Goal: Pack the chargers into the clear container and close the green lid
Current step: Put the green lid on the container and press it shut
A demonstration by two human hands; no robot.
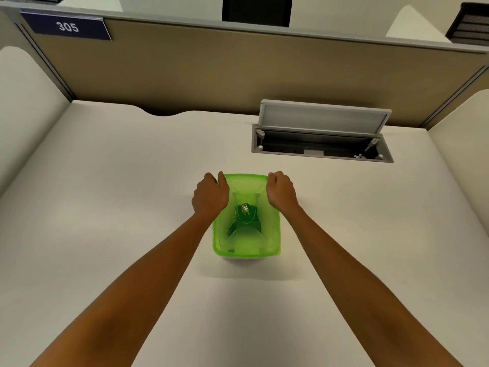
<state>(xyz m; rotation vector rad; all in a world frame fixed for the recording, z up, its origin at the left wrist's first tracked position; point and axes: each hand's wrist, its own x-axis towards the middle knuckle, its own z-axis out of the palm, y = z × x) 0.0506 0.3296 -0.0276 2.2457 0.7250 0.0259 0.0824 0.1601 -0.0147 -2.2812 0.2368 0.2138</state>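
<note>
A translucent green lid point(246, 234) lies on top of the clear container, whose lower edge point(246, 258) shows just below the lid's near rim. My left hand point(210, 196) is curled over the lid's far left corner. My right hand point(280, 192) is curled over the far right corner. Both hands press or grip the lid's rim. Pale shapes show faintly through the lid; no chargers can be made out.
The container stands in the middle of a white desk point(105, 207). An open grey cable hatch point(322, 139) with its flap raised sits at the back right. Beige partition walls point(211, 70) enclose the desk, with a "305" sign point(67, 27) at the top left.
</note>
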